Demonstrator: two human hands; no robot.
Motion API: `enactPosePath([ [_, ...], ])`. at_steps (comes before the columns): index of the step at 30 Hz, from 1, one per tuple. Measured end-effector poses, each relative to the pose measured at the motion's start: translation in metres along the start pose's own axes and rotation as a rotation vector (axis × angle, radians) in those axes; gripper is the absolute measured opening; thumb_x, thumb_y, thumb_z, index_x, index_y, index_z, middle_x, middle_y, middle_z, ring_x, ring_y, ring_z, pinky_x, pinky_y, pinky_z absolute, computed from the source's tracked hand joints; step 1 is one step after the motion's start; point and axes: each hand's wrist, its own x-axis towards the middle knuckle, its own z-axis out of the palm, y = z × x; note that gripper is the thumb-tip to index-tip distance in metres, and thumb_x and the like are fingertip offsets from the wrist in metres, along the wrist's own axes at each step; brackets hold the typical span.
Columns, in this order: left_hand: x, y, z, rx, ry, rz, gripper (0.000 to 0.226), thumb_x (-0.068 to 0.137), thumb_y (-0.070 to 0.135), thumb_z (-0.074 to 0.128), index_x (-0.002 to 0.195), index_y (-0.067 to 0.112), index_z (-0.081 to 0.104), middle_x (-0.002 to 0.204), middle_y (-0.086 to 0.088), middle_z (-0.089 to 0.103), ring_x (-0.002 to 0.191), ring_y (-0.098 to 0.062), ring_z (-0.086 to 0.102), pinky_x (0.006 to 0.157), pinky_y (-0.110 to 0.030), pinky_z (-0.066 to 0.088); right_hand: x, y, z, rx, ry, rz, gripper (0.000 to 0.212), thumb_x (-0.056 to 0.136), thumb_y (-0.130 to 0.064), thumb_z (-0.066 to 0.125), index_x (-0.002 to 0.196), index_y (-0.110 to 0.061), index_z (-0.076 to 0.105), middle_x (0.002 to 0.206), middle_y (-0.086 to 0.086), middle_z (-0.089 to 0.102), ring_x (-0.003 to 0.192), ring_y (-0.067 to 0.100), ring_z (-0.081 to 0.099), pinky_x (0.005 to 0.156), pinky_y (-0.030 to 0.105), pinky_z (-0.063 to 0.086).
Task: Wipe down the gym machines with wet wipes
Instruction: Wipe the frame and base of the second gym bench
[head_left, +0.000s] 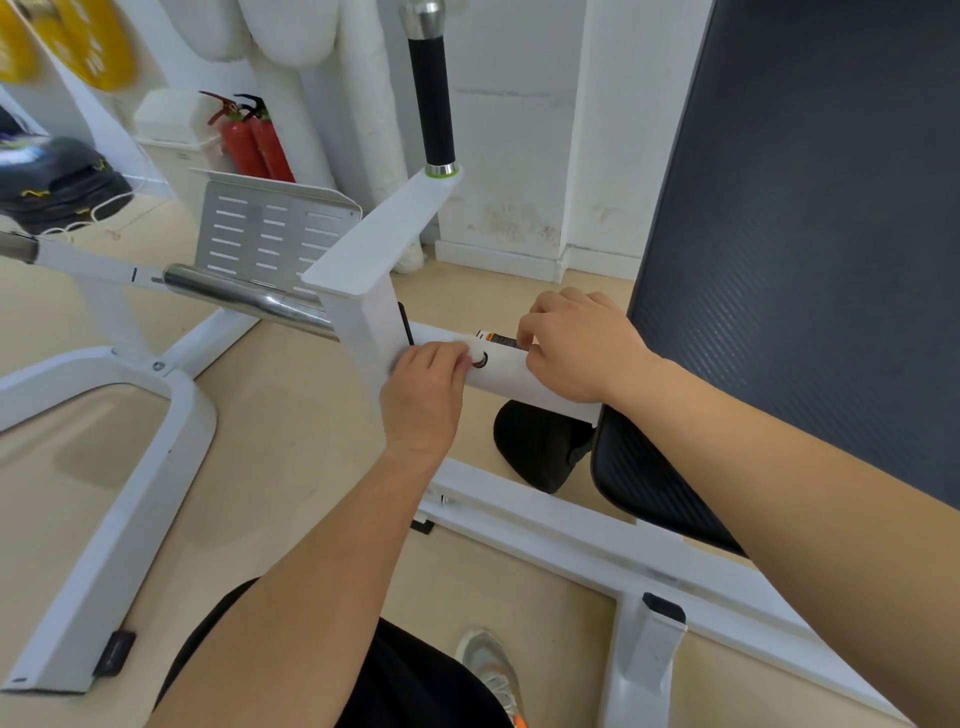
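Left hand (423, 395): fingers curled round a bunched white wet wipe (467, 349), pressing it onto the white tube (501, 376) of the machine (374, 239), just beside a small dark round fitting (479, 360).

Right hand (576, 348): fingers curled over the top of the same tube, tips at an orange-and-black label (498, 339). It carries no wipe and looks to be steadying.

The wipe sits between the two hands, close to where the tube meets the white upright post (371, 332).

Outward:
- A chrome bar (244, 296) runs left from the post.
- A black-gripped handle (431, 104) rises at the far end of the flat arm.
- A dark seat pad (810, 260) fills the right side.
- A slotted metal footplate (270, 234) stands beyond the bar.
- Two red fire extinguishers (254, 140) stand by the far wall, with yellow weight plates (93, 47) at far left.
- The white base frame (166, 457) lies on the floor at near left.

Progress, as a judgement: mid-task, working this tube. No sheen or dirt shows which parts are already wiped. The pad, handle, chrome bar, footplate and base frame may still be due. Other machines are not in view, so the overall share done cannot be told.
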Motion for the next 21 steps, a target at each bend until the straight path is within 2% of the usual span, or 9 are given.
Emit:
enactPosePath([
  [2, 0.000, 0.003, -0.001, 0.020, -0.045, -0.077, 0.005, 0.091, 0.022, 0.069, 0.093, 0.016, 0.069, 0.083, 0.002, 0.067, 0.079, -0.026, 0.062, 0.054, -0.031, 0.045, -0.001, -0.002, -0.001, 0.005, -0.016, -0.003, 0.036, 0.097, -0.027, 0.042, 0.126, -0.027, 0.063, 0.132, 0.001, 0.056, 0.120, 0.025, 0.048, 0.103, 0.041, 0.038],
  [5, -0.003, 0.015, 0.000, -0.015, -0.111, -0.181, 0.006, 0.094, 0.019, 0.066, 0.097, 0.016, 0.069, 0.085, -0.003, 0.063, 0.079, -0.027, 0.060, 0.052, -0.033, 0.045, -0.002, -0.005, 0.000, 0.002, -0.027, -0.016, 0.036, 0.098, -0.028, 0.042, 0.127, -0.027, 0.063, 0.132, 0.002, 0.056, 0.120, 0.025, 0.048, 0.103, 0.041, 0.038],
  [9, -0.006, 0.029, -0.002, -0.144, -0.169, -0.428, 0.016, 0.100, 0.025, 0.059, 0.108, 0.016, 0.069, 0.098, -0.001, 0.066, 0.088, -0.022, 0.061, 0.070, -0.039, 0.053, -0.001, -0.007, 0.000, 0.001, -0.048, -0.022, 0.036, 0.098, -0.029, 0.042, 0.127, -0.027, 0.063, 0.130, 0.002, 0.056, 0.118, 0.025, 0.050, 0.100, 0.041, 0.040],
  [13, -0.014, 0.049, -0.005, -0.312, -0.186, -0.710, 0.009, 0.098, 0.027, 0.063, 0.095, 0.020, 0.067, 0.086, 0.008, 0.066, 0.078, -0.013, 0.061, 0.074, -0.031, 0.051, 0.002, -0.011, -0.001, 0.006, -0.082, -0.015, 0.036, 0.098, -0.030, 0.042, 0.128, -0.027, 0.063, 0.128, 0.003, 0.057, 0.118, 0.025, 0.050, 0.099, 0.042, 0.041],
  [18, -0.005, 0.042, -0.011, -0.365, -0.076, -0.921, 0.010, 0.096, 0.024, 0.065, 0.097, 0.017, 0.072, 0.079, 0.011, 0.063, 0.079, -0.015, 0.062, 0.075, -0.024, 0.044, 0.003, -0.014, -0.001, -0.009, -0.115, -0.028, 0.035, 0.098, -0.032, 0.043, 0.127, -0.027, 0.062, 0.126, 0.003, 0.057, 0.116, 0.026, 0.051, 0.096, 0.041, 0.039],
  [21, 0.000, 0.037, -0.011, -0.360, -0.047, -0.945, 0.011, 0.097, 0.024, 0.064, 0.098, 0.016, 0.072, 0.084, 0.007, 0.067, 0.081, -0.016, 0.064, 0.077, -0.026, 0.048, 0.003, -0.016, 0.000, -0.020, -0.123, -0.039, 0.034, 0.098, -0.033, 0.043, 0.126, -0.028, 0.063, 0.124, 0.002, 0.058, 0.113, 0.026, 0.052, 0.094, 0.040, 0.039],
])
